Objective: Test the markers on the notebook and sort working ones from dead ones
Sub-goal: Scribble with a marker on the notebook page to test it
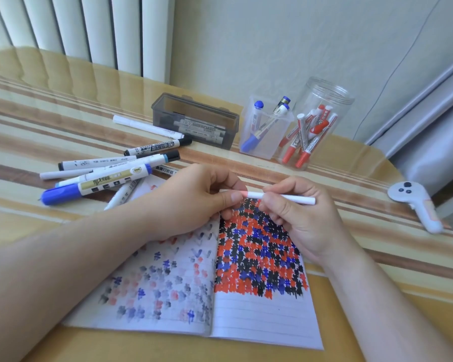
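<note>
Thin white marker (280,197) lies level, long axis left-right, held above top of the notebook (259,317). Right hand (298,218) pinches the barrel mid-length; left hand (194,202) pinches the reddish cap end w/ thumb & fingers. Next prob. pull apart along that axis. Untested markers (110,176) lie left on table (351,322).

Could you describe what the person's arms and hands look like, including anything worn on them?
Both forearms are bare up to the edge of the picture, with no sleeves showing. The left hand and the right hand wear no gloves, and no rings, watch or wristband can be seen on the parts in view. The fingernails that show are short and unpainted.
</note>
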`<state>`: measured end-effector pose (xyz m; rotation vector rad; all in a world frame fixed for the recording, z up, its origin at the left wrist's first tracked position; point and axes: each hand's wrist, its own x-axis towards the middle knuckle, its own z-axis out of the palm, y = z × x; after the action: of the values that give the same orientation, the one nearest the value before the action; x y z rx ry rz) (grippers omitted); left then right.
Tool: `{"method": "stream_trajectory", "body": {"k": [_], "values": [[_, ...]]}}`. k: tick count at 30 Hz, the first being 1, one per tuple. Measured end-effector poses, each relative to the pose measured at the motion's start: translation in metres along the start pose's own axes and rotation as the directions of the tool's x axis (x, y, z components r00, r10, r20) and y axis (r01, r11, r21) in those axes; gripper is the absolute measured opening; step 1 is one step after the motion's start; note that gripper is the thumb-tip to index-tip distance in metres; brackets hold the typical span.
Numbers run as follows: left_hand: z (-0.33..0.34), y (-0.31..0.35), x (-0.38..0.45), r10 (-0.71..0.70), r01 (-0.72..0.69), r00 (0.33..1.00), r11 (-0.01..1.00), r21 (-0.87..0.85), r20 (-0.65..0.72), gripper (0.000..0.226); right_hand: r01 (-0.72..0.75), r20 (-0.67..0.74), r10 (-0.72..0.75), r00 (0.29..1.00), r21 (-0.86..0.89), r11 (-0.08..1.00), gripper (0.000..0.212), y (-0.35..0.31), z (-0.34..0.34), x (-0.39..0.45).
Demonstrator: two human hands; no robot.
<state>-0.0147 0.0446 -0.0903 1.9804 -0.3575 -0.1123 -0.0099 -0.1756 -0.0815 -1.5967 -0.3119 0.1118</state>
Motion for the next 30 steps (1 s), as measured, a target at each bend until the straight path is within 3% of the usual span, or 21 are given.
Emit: {"method": "stream_trajectory", "body": {"k": [3,8,14,20,23,27,30], "values": [[-0.003,0.001,-0.001,-0.001,0.004,0.999,0.996,-0.085,0.038,0.010,0.051,-0.007,-0.051,0.999,-0.072,0.996,0.013,-0.008,-0.001,-0.006],[-0.001,0.000,-0.002,-0.003,0.005,1.000,0.997,-0.076,0.025,0.011,0.123,0.014,-0.123,0.992,-0.237,0.964,0.012,-0.012,0.003,-0.008],[-0.001,0.002,-0.004,0.054,-0.050,0.998,0.992,0.116,-0.030,0.008,0.018,0.026,-0.015,1.000,-0.118,0.993,0.012,-0.009,0.000,-0.008],[0.005,-0.001,-0.002,0.082,-0.068,0.990,0.991,0.118,-0.113,0.005,-0.042,-0.022,0.041,0.999,-0.049,0.998,0.008,-0.006,-0.002,-0.005],[0.004,-0.004,-0.002,0.103,-0.090,0.990,0.986,0.139,-0.092,0.022,-0.097,-0.113,0.109,0.988,0.107,0.990,0.003,-0.003,-0.013,-0.004],[0.002,0.000,-0.003,0.095,-0.108,0.994,0.961,0.254,0.063,0.030,-0.098,-0.345,0.219,0.913,0.336,0.937,0.016,0.007,-0.029,-0.003],[0.007,0.002,-0.007,0.110,-0.128,0.991,0.927,0.353,0.070,0.025,-0.164,-0.320,0.230,0.919,0.219,0.962,0.010,0.002,-0.039,-0.017]]}}
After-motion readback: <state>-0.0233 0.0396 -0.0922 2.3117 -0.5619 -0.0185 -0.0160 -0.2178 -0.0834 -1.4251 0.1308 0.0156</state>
